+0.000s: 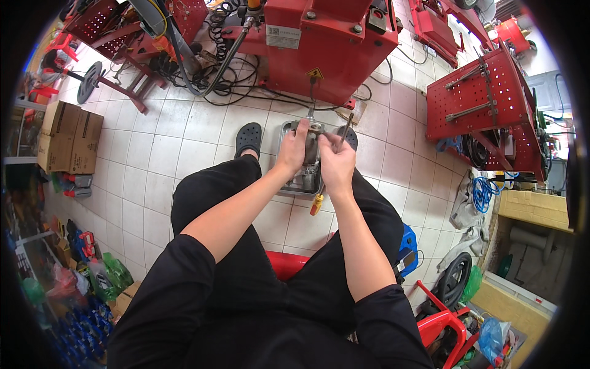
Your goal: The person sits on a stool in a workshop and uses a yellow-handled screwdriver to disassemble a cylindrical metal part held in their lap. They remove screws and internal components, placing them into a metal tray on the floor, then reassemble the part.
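My left hand (294, 149) is closed around a grey metal machine part (312, 144) above a shallow metal tray (284, 132) between my feet. Opposite it, my right hand (337, 163) has its thumb and fingertips against the part's side. The same hand grips a screwdriver (316, 205): its yellow-and-red handle sticks out below, and a thin shaft rises past the fingers toward the right clog. More metal pieces (307, 179) lie in the tray, partly hidden by my hands. Just beyond the part stands a bright metal fitting (310, 115).
A large red machine (332, 67) stands directly ahead, with black hoses and cables (246, 86) on the floor. Cardboard boxes (70, 136) are at the left. A red perforated tool cart (482, 111) is at the right, and a blue case (407, 249) sits by my right knee.
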Demonstrator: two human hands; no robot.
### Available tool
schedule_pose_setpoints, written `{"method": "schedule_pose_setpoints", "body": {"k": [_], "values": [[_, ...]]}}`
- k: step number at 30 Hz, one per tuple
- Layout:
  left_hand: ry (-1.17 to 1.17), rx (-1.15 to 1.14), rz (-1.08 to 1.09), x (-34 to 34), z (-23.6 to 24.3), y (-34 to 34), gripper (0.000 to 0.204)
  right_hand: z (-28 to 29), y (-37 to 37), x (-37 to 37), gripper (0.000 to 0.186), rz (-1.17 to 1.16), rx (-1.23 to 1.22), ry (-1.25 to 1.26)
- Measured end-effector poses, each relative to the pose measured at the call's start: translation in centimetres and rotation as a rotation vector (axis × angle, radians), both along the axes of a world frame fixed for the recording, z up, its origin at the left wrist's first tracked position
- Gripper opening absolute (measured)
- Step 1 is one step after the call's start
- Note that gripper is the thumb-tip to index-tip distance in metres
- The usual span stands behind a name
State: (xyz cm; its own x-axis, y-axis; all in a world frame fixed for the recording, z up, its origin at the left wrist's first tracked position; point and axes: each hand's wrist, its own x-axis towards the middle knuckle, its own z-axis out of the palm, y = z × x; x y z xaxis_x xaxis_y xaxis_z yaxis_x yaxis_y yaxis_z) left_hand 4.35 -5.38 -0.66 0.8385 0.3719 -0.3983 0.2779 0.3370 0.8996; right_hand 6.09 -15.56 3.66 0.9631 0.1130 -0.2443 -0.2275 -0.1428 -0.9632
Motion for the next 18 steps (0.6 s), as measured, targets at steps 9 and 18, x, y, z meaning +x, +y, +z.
{"method": "schedule_pose_setpoints", "body": {"k": [9, 18], "values": [[-0.004, 0.283, -0.039, -0.3, -1.2, 0.2, 0.076, -0.9, -0.2, 0.2, 0.024, 0.051, -0.142, -0.086], [0.024, 0.112, -0.011, -0.1, -2.0, 0.5, 0.076, -0.5, 0.4, -0.1, 0.022, -0.033, 0.018, -0.074]]}}
